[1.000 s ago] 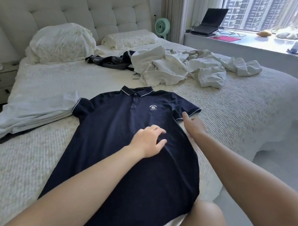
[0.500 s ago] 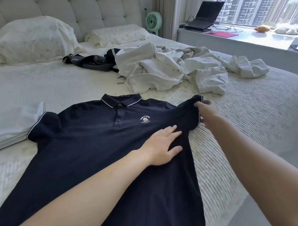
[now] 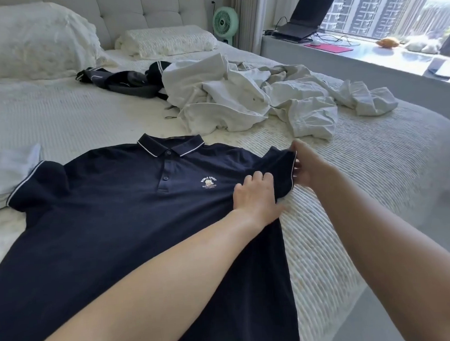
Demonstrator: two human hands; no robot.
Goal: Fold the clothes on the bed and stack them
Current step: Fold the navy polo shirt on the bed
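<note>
1 navy polo shirt (image 3: 113,226) lying on bed (image 3: 373,169): my left hand (image 3: 256,194) is pressing it, fingers curled; my right hand (image 3: 309,166) is pinching its sleeve (image 3: 280,173).

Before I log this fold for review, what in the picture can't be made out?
All in the head view:
- Polo shirt hem: cut off by the bottom edge and covered by the forearms.
- Right hand fingertips: tucked behind the sleeve it holds.
- Folded pale clothes: cut off by the left edge.
- Dark garment: partly under the white pile.
- Left hand: its grip is unclear.
</note>
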